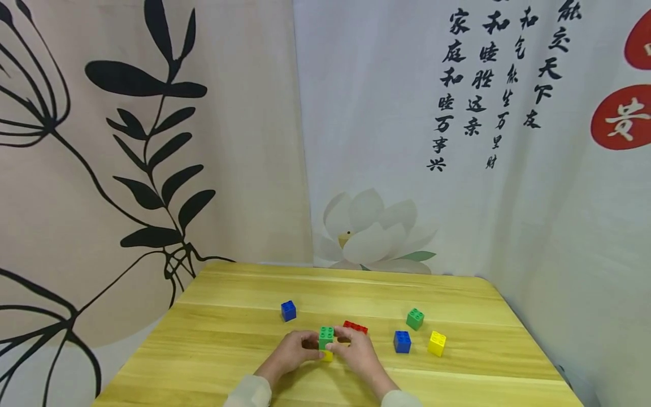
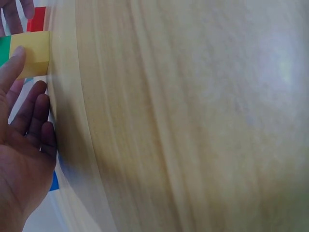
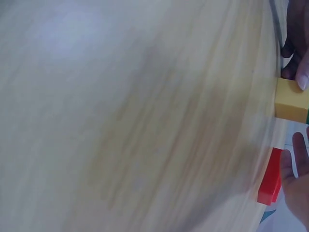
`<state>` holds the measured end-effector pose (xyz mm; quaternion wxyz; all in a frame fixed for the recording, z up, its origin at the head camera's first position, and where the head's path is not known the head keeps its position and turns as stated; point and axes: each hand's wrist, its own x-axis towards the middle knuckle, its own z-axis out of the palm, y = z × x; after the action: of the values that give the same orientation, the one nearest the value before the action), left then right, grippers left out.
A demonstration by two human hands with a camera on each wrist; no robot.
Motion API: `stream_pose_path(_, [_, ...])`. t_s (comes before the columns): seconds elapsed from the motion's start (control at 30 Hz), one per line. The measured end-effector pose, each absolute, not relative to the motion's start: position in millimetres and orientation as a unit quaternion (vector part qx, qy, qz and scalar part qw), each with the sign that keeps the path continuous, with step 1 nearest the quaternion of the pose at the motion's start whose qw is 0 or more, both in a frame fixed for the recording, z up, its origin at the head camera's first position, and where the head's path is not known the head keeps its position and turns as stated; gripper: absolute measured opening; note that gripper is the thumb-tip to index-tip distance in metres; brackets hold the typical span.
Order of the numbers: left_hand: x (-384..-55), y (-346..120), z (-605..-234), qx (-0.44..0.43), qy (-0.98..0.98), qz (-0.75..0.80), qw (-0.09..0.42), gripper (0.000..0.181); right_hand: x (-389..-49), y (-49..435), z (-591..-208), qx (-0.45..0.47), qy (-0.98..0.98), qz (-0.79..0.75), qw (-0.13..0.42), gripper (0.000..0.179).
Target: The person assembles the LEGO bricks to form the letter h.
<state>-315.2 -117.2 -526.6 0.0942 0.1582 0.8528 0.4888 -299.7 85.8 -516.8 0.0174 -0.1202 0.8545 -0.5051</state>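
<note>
Green block (image 1: 326,338) (studded) tops yellow block (image 1: 328,356); left hand (image 1: 291,353) pinches yellow, right hand (image 1: 359,354) green.

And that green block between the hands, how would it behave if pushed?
The green block has flat-looking sides, so it probably wouldn't roll. It sits atop the yellow block, so a push up there might tip the pair. Its smooth, plastic look suggests something stiff and light.
</note>
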Motion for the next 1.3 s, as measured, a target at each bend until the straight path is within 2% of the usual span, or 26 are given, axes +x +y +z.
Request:
stream_pose_path(0.17, [-315.4,-118.1,-530.6,0.155,0.852,0.493,0.079,0.037,-297.3,89.0,-519.3,-0.119,0.855,-0.504,0.025,0.059])
stream_pose_path(0.33, [-316.4,-120.1,-529.0,0.14,0.851,0.498,0.091,0.051,-296.6,94.3,-516.3,-0.111,0.856,-0.504,0.025,0.061])
stream_pose_path(0.53, [-319.0,-126.1,-522.3,0.147,0.849,0.498,0.101,0.049,-296.3,99.8,-507.2,-0.093,0.85,-0.517,0.025,0.059])
stream_pose_path(0.7, [-320.2,-135.1,-516.9,0.16,0.852,0.492,0.081,0.045,-295.5,103.6,-502.2,-0.077,0.858,-0.509,0.01,0.061])
stream_pose_path(1.07, [-328.3,-137.4,-495.4,0.113,0.861,0.496,0.021,0.038,-297.9,119.5,-491.0,-0.067,0.861,-0.504,-0.007,0.059])
stream_pose_path(1.3, [-332.6,-136.2,-480.9,0.086,0.868,0.489,0.007,0.042,-300.2,127.8,-483.0,-0.069,0.866,-0.494,-0.016,0.059])
